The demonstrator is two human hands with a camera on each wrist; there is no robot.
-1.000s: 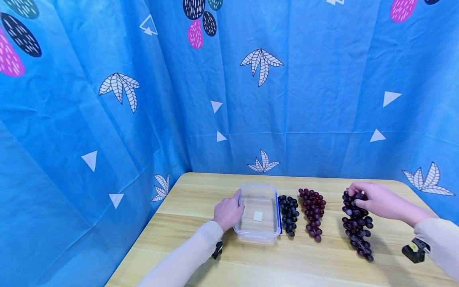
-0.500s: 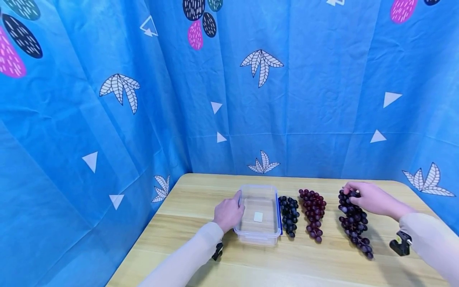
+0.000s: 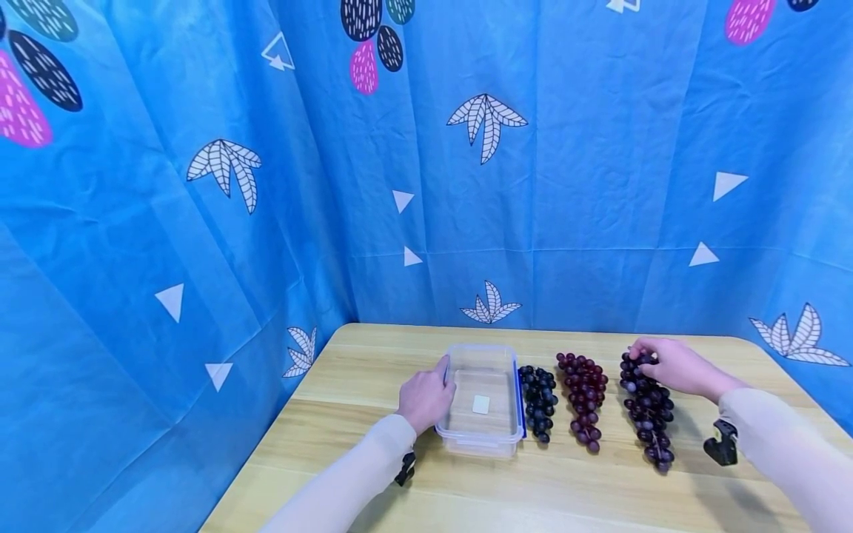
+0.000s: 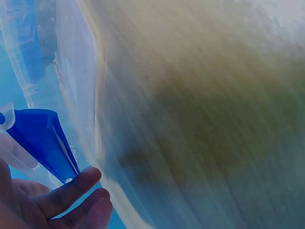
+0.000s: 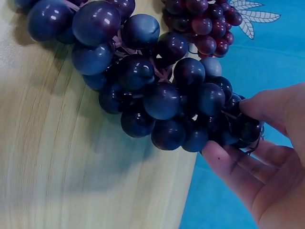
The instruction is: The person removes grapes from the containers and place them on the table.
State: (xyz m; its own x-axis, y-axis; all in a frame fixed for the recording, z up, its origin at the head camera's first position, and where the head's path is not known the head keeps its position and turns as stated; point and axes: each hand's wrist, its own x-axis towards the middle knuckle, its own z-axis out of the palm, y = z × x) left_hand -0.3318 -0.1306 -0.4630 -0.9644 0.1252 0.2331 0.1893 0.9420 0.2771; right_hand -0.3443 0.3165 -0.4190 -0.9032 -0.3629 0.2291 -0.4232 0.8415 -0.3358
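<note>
My left hand (image 3: 426,398) holds the left side of a clear lidless plastic food container (image 3: 483,444). In the left wrist view its fingers (image 4: 78,187) lie against a blue latch flap (image 4: 43,138) on the container. My right hand (image 3: 680,366) pinches the top end of a dark purple bunch of grapes (image 3: 648,414). That bunch hangs toward the near side, its lower tip close over the table. In the right wrist view thumb and fingers close round the bunch's narrow end. A dark red bunch of grapes (image 3: 585,396) and a blue-black bunch of grapes (image 3: 538,403) lie between it and the container.
The wooden table (image 3: 533,496) has a blue patterned curtain (image 3: 593,185) along its back and left sides. A white square label (image 3: 481,404) shows at the container's bottom. Blue latch flaps (image 3: 522,414) run down the container's right side, beside the blue-black bunch.
My right hand has moved left with the dark purple bunch, bringing it closer to the dark red one. My left hand and the container have stayed in place.
</note>
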